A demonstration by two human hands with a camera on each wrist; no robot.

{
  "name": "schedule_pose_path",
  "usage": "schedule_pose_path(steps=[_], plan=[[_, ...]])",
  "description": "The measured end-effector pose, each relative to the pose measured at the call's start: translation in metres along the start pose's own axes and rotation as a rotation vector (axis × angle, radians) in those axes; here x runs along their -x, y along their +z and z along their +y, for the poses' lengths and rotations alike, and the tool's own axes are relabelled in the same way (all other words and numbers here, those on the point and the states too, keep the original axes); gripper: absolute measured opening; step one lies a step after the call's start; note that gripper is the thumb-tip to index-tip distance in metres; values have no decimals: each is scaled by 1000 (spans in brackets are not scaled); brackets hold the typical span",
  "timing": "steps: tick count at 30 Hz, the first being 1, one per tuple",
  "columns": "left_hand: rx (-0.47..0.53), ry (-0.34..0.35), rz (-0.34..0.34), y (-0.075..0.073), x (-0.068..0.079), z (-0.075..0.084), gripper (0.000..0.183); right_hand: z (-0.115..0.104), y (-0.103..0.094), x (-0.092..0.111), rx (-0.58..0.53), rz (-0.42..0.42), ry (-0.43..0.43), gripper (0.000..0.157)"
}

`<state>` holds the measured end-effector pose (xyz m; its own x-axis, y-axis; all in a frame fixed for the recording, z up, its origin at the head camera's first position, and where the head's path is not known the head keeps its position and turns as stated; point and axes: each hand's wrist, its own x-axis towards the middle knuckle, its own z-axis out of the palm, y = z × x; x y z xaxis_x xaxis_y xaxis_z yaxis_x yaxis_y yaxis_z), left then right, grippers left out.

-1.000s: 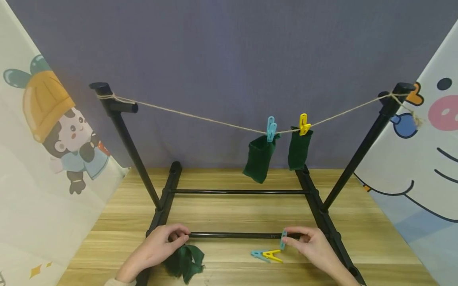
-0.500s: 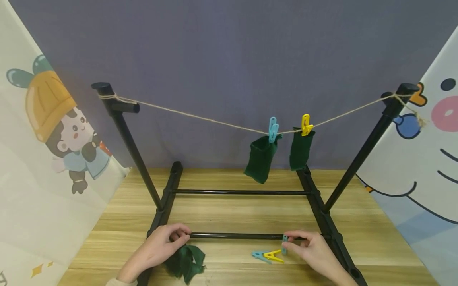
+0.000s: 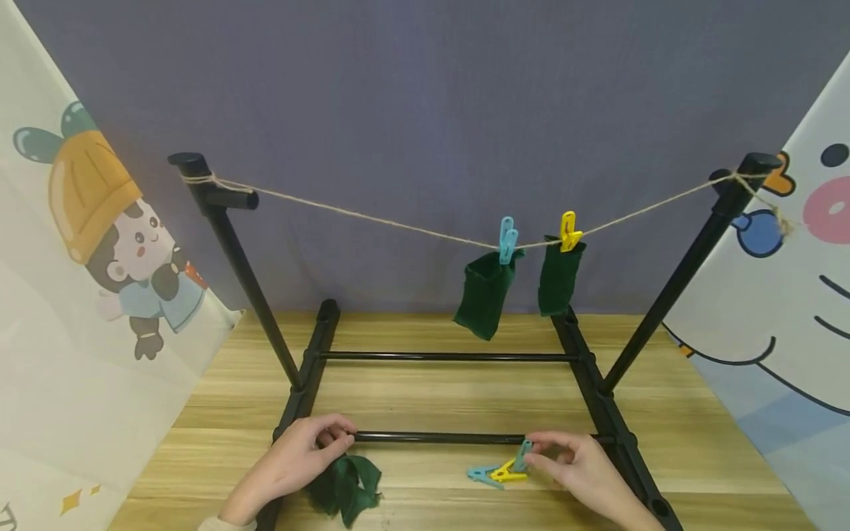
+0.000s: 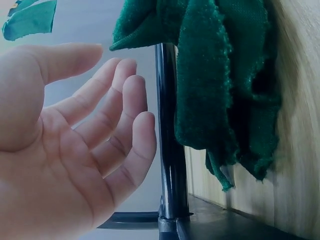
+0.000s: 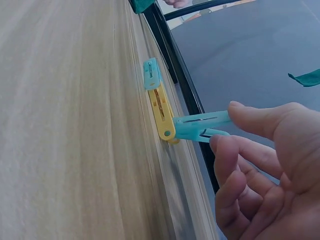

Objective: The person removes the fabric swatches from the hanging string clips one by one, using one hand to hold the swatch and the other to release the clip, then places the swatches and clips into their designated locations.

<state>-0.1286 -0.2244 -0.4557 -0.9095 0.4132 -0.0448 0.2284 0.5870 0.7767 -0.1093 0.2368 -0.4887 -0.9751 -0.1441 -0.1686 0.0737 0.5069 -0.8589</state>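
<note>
My right hand (image 3: 581,468) pinches a light-blue clothespin (image 5: 200,121) by its handle ends between thumb and fingers. Its other end meets the end of a yellow clothespin (image 5: 161,111) on the table. Another blue clothespin (image 3: 481,475) lies just left of the yellow one, end to end with it. My left hand (image 3: 300,456) holds nothing, its fingers loosely curved near the front bar. Below it lies a crumpled dark-green cloth (image 3: 347,488), large and close in the left wrist view, beside the fingertips.
A twine line (image 3: 372,218) spans two black posts. A blue clothespin (image 3: 508,240) and a yellow clothespin (image 3: 569,231) hold two green cloth pieces on it. The frame's front bar (image 3: 438,438) runs between the hands, with a rear bar (image 3: 438,357) behind.
The clothespin in my right hand has tilted, its lower end swinging left onto the yellow clothespin. The right hand has come slightly down. My left hand stays put.
</note>
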Motion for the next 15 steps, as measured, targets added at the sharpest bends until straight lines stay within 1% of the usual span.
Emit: schedule_pose_path(steps=[3, 7, 11, 15], plan=[[-15, 17, 22, 1, -1, 2, 27, 0, 0, 1, 2, -18, -12, 43], [-22, 18, 56, 2, -3, 6, 29, 2, -2, 1, 4, -50, -35, 43], [-21, 18, 80, 2, -5, 10, 27, 5, -5, 2, -8, -101, -56, 44], [-21, 24, 89, 2, -7, 13, 24, 8, -9, 3, -19, -150, -70, 44]])
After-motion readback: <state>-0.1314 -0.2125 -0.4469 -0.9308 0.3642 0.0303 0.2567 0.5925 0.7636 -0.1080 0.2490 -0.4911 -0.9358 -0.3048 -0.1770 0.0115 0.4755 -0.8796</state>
